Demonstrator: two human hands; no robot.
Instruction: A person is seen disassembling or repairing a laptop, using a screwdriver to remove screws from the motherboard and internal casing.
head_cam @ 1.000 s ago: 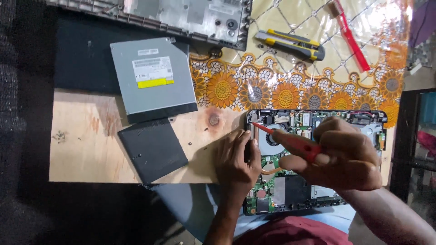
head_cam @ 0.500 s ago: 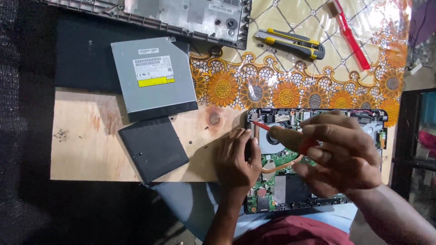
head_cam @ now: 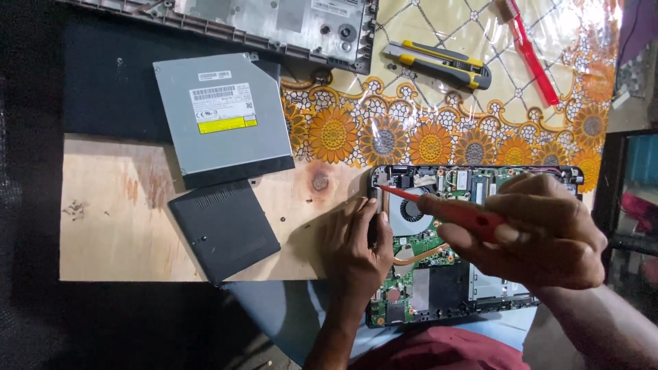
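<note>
Plywood board (head_cam: 123, 233) spans the bench, a flowered plastic cloth (head_cam: 425, 137) to its right. Grey laptop shell (head_cam: 274, 20) lies along the top edge. Opened laptop base (head_cam: 452, 274) sits at the near edge, circuit board, fan (head_cam: 409, 218) and copper pipe exposed. Silver optical drive (head_cam: 223, 116) rests on the board; black cover panel (head_cam: 225, 229) just below it.

Right hand (head_cam: 541, 236) grips a red screwdriver (head_cam: 439, 207), fingers closed round the handle. Since a second ago the tip has travelled left, now at the base's top-left corner by the hinge. Left hand (head_cam: 356, 243), fingers loosely bent, holds nothing and presses the base's left edge as before. Yellow utility knife (head_cam: 439, 65) and red tool (head_cam: 531, 55) lie well apart.
</note>
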